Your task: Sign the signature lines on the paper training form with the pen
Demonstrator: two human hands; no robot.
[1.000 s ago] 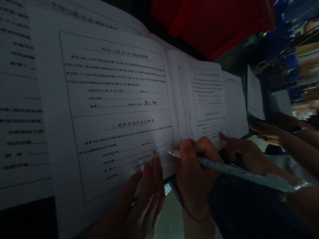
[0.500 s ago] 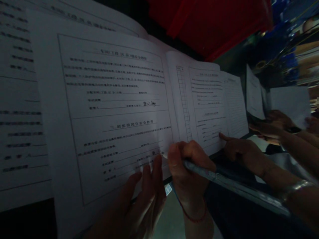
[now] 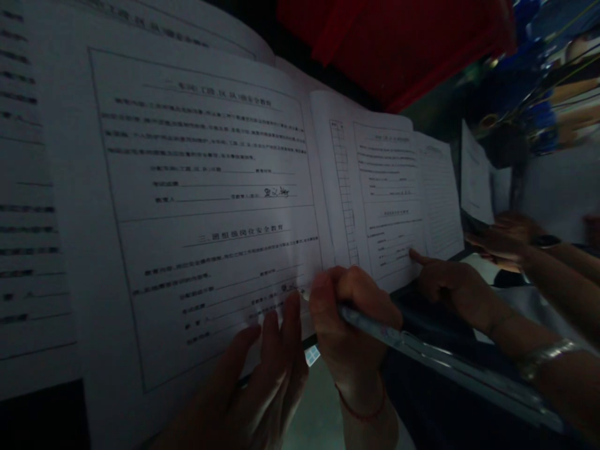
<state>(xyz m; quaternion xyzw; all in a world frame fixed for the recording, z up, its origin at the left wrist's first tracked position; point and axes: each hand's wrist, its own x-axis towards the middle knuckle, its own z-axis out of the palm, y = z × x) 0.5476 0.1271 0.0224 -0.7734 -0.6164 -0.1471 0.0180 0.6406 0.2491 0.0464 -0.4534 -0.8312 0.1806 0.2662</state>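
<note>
Pretty dark shot, but here's what's visible. The right hand point(image 3: 349, 319) is curled tight around a pen point(image 3: 370, 325), with the tip down on the lower part of a printed form point(image 3: 206, 206), right by a signature line near the page's bottom right. The left hand point(image 3: 262, 381) is open and flat, fingers together, pressing on the bottom edge of that same form just beside the pen hand. More sheets point(image 3: 398, 194) are lined up to the right, and another person's hand point(image 3: 450, 284) is pointing a finger at one of them. A red crate point(image 3: 398, 44) sits up behind the papers.
</note>
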